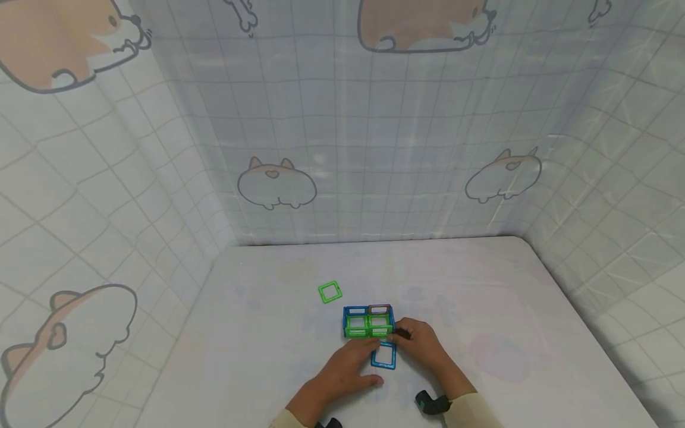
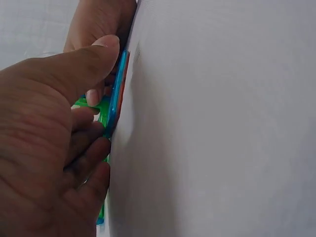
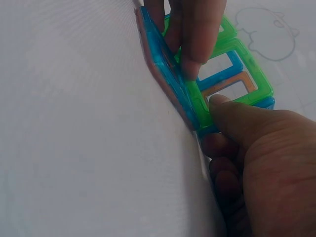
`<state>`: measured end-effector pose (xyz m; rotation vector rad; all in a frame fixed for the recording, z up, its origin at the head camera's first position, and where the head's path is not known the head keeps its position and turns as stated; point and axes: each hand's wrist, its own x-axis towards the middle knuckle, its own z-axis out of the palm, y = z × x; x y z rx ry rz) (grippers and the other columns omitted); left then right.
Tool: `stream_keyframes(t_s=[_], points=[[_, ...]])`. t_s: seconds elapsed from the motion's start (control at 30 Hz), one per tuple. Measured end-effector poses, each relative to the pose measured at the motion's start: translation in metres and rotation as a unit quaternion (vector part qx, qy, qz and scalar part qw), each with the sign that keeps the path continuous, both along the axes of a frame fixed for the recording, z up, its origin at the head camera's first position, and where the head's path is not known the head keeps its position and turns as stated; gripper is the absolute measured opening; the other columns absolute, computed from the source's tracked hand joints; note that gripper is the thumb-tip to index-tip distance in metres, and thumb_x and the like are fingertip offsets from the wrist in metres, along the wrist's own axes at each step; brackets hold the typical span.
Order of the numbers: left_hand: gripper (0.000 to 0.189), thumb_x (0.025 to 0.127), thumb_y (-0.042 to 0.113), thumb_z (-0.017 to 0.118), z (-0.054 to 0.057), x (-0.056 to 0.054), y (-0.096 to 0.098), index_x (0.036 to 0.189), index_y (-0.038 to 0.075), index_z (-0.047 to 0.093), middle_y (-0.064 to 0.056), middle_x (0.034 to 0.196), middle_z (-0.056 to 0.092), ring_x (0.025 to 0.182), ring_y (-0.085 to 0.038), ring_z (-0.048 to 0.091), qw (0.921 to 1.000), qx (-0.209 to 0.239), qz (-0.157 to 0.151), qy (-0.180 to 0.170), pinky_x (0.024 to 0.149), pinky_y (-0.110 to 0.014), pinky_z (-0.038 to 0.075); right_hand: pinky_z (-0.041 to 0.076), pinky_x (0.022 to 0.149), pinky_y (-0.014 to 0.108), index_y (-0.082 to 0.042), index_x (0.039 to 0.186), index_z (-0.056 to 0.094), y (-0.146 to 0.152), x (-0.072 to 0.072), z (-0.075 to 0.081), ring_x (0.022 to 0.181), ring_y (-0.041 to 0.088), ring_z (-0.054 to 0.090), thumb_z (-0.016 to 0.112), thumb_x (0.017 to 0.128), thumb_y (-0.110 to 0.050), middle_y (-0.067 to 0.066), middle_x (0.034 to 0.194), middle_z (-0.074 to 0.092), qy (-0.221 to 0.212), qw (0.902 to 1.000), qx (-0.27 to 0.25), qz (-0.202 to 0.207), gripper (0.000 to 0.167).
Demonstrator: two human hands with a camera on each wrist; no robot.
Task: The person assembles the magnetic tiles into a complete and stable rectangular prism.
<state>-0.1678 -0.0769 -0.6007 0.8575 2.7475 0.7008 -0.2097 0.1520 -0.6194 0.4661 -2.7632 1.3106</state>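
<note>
A low box of magnetic tiles [image 1: 368,324], with green, blue and orange-brown frames, sits on the table. My right hand [image 1: 425,345] grips the box's near right corner; in the right wrist view its thumb [image 3: 237,114] presses a green tile and the other fingers curl beneath. A separate blue square magnetic tile [image 1: 383,367] lies just in front of the box, at a slight slant in the right wrist view. My left hand [image 1: 345,370] is beside it, fingertips at the box's front, thumb held apart and fingers loosely bent. Its fingers partly hide the box's front.
A loose green square magnetic tile [image 1: 339,289] lies behind and left of the box. The white table [image 1: 257,333] is enclosed by curtains [image 1: 396,148] with a grid and dog pattern at the back and sides. Dark wrist cameras [image 1: 432,404] sit near both sleeves.
</note>
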Motion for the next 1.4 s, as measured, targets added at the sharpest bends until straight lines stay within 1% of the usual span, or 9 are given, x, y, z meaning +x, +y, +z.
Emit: stream_keyframes(t_s=[0.13, 0.23, 0.4, 0.53, 0.73, 0.9, 1.03, 1.23, 1.4], points=[[0.083, 0.084, 0.063, 0.066, -0.0023, -0.0026, 0.0019, 0.150, 0.016, 0.046, 0.006, 0.152, 0.047, 0.141, -0.018, 0.042, 0.9998, -0.019, 0.006, 0.001, 0.113, -0.038, 0.041, 0.051, 0.070, 0.022, -0.028, 0.087, 0.072, -0.0002, 0.0003, 0.0011, 0.075, 0.003, 0.053, 0.079, 0.086, -0.025, -0.021, 0.082, 0.064, -0.003, 1.0000, 0.002, 0.000, 0.008], [0.079, 0.083, 0.059, 0.070, -0.0027, -0.0038, 0.0037, 0.146, 0.016, 0.050, 0.004, 0.149, 0.050, 0.139, -0.019, 0.045, 0.9995, -0.029, 0.010, 0.012, 0.112, -0.038, 0.042, 0.050, 0.068, 0.021, -0.027, 0.088, 0.072, -0.0006, 0.0004, 0.0014, 0.074, 0.004, 0.052, 0.079, 0.086, -0.024, -0.020, 0.081, 0.064, -0.005, 1.0000, 0.002, -0.002, 0.008], [0.070, 0.082, 0.055, 0.074, -0.0015, -0.0030, 0.0055, 0.139, 0.018, 0.057, 0.006, 0.144, 0.055, 0.135, -0.016, 0.047, 0.9983, -0.049, 0.008, 0.030, 0.110, -0.035, 0.045, 0.050, 0.068, 0.021, -0.027, 0.089, 0.073, -0.0013, 0.0003, 0.0003, 0.074, 0.004, 0.053, 0.079, 0.086, -0.025, -0.020, 0.083, 0.065, -0.011, 0.9999, 0.005, -0.006, 0.008], [0.064, 0.082, 0.054, 0.074, 0.0002, -0.0017, 0.0071, 0.135, 0.021, 0.061, 0.008, 0.138, 0.058, 0.132, -0.013, 0.049, 0.9969, -0.066, 0.003, 0.043, 0.109, -0.032, 0.045, 0.051, 0.069, 0.021, -0.027, 0.090, 0.073, -0.0011, 0.0003, -0.0009, 0.075, 0.003, 0.053, 0.079, 0.086, -0.026, -0.020, 0.083, 0.065, -0.011, 0.9999, 0.006, -0.005, 0.008], [0.058, 0.085, 0.052, 0.072, 0.0026, 0.0004, 0.0073, 0.133, 0.021, 0.063, 0.010, 0.133, 0.061, 0.128, -0.010, 0.051, 0.9961, -0.068, -0.008, 0.054, 0.107, -0.029, 0.046, 0.050, 0.068, 0.021, -0.028, 0.088, 0.071, -0.0005, 0.0001, -0.0021, 0.074, 0.002, 0.052, 0.079, 0.086, -0.026, -0.021, 0.082, 0.063, 0.001, 0.9999, 0.011, -0.003, 0.008], [0.054, 0.091, 0.057, 0.060, 0.0007, 0.0002, 0.0062, 0.130, 0.019, 0.065, 0.009, 0.130, 0.064, 0.125, -0.010, 0.053, 0.9966, -0.050, -0.008, 0.065, 0.105, -0.029, 0.048, 0.051, 0.069, 0.022, -0.027, 0.087, 0.071, -0.0004, 0.0007, -0.0008, 0.074, 0.002, 0.053, 0.080, 0.085, -0.025, -0.021, 0.083, 0.064, 0.005, 1.0000, 0.004, -0.003, 0.009], [0.052, 0.095, 0.059, 0.051, -0.0036, -0.0002, 0.0044, 0.123, 0.019, 0.069, 0.011, 0.120, 0.068, 0.117, -0.008, 0.056, 0.9960, -0.027, -0.005, 0.085, 0.100, -0.027, 0.050, 0.051, 0.070, 0.022, -0.027, 0.086, 0.071, -0.0004, 0.0012, 0.0003, 0.075, 0.001, 0.054, 0.080, 0.085, -0.025, -0.020, 0.084, 0.065, 0.007, 1.0000, -0.002, -0.001, 0.009], [0.038, 0.098, 0.051, 0.054, -0.0071, -0.0001, 0.0004, 0.105, 0.020, 0.076, 0.015, 0.098, 0.072, 0.094, -0.002, 0.063, 0.9913, 0.039, 0.000, 0.126, 0.082, -0.022, 0.054, 0.051, 0.069, 0.022, -0.027, 0.086, 0.071, 0.0002, 0.0014, 0.0006, 0.075, 0.001, 0.054, 0.080, 0.084, -0.023, -0.020, 0.084, 0.065, 0.012, 0.9999, -0.005, 0.004, 0.010], [0.034, 0.097, 0.047, 0.057, -0.0053, -0.0003, -0.0002, 0.099, 0.021, 0.078, 0.018, 0.089, 0.072, 0.084, 0.003, 0.063, 0.9902, 0.077, 0.010, 0.116, 0.074, -0.017, 0.053, 0.050, 0.069, 0.021, -0.028, 0.085, 0.070, 0.0007, 0.0002, -0.0006, 0.074, 0.002, 0.053, 0.081, 0.084, -0.024, -0.021, 0.083, 0.063, 0.020, 0.9998, -0.002, 0.005, 0.011]])
